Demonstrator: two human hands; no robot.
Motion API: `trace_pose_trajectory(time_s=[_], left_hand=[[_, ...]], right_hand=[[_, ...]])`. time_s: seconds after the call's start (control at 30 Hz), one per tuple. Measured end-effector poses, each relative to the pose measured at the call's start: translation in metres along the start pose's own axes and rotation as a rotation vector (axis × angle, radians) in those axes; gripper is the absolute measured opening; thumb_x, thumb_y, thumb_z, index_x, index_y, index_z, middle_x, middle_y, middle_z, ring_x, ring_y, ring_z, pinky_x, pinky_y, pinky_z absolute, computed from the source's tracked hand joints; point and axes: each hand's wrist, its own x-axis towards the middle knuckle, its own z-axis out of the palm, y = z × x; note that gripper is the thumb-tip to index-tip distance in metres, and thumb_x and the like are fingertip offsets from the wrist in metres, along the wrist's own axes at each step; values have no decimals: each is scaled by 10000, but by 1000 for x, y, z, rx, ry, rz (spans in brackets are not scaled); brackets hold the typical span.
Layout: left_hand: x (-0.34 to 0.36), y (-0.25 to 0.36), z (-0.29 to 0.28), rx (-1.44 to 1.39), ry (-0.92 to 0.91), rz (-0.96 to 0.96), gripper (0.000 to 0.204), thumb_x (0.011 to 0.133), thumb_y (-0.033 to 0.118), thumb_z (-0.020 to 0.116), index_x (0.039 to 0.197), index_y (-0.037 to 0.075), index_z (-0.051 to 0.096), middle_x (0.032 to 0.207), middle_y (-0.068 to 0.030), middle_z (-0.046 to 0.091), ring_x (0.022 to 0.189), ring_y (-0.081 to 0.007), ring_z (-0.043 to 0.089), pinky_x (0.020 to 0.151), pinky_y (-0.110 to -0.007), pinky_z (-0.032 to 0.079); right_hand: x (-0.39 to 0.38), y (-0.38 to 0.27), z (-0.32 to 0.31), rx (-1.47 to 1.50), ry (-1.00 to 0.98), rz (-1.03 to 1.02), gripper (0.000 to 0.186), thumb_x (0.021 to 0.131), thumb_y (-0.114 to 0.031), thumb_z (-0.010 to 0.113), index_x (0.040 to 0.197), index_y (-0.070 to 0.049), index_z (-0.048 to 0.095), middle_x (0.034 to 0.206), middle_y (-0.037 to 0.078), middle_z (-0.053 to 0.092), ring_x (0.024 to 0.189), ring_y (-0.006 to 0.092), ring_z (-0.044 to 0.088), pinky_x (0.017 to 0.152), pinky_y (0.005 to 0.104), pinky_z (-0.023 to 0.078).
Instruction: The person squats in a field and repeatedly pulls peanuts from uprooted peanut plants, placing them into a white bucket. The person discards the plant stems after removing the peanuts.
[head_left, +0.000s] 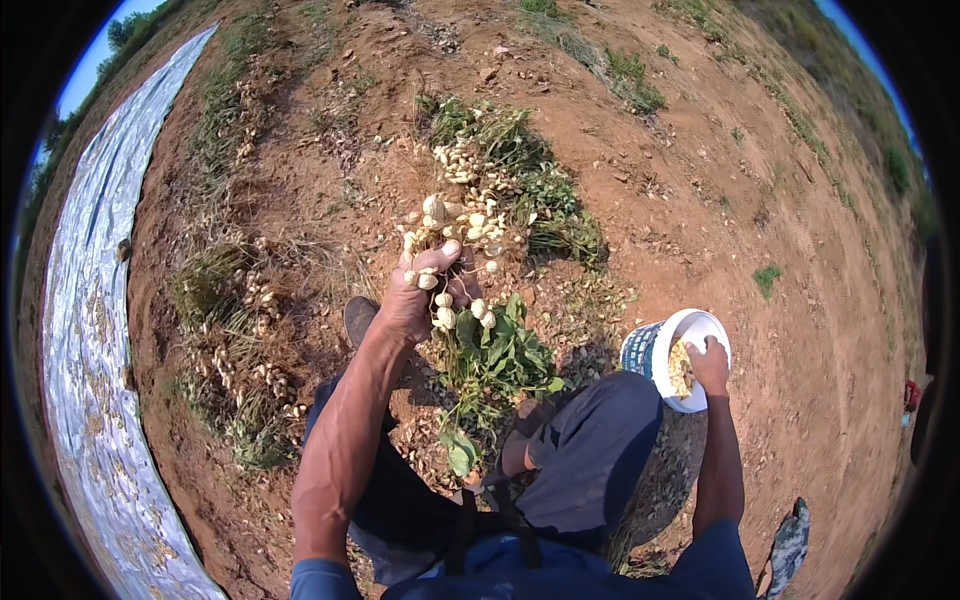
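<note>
My left hand (420,290) is closed around the stems of an uprooted peanut plant. Its cluster of pale peanut pods (455,222) points away from me, and some pods dangle on thin roots beside the fingers. Green leaves (500,350) of the plant hang below that hand, between my knees. Off to the right, my right hand (709,366) reaches into the mouth of a white bucket (716,328). The bucket is tipped toward me and has loose peanuts (681,370) inside. The thumb of that hand looks apart from the fingers, with the fingertips partly hidden.
Another heap of peanut plants (545,190) lies just ahead on the reddish soil. More pulled plants (240,340) form a row on the left. Beyond them runs a long silvery sheet (95,330) with scattered pods. A patterned cloth item (788,545) lies at lower right.
</note>
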Motion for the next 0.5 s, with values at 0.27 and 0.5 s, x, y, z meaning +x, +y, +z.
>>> trace_pose_trajectory(time_s=[0.27, 0.5], left_hand=[[-1, -3, 7, 39, -27, -25, 264, 861, 315, 693, 830, 80, 576, 628, 10, 472, 593, -167, 466, 586, -346, 399], [-1, -5, -6, -7, -87, -67, 356, 880, 290, 728, 1041, -21, 664, 801, -75, 669, 683, -196, 639, 626, -344, 533]], right_hand=[[-27, -259, -114, 1188, -403, -482, 594, 992, -505, 654, 1238, 35, 630, 1008, 153, 709, 788, 154, 703, 662, 287, 579], [-65, -382, -144, 1418, -576, -831, 888, 846, -574, 805, 1403, 55, 517, 1288, 181, 635, 1200, 247, 615, 1022, 378, 506]])
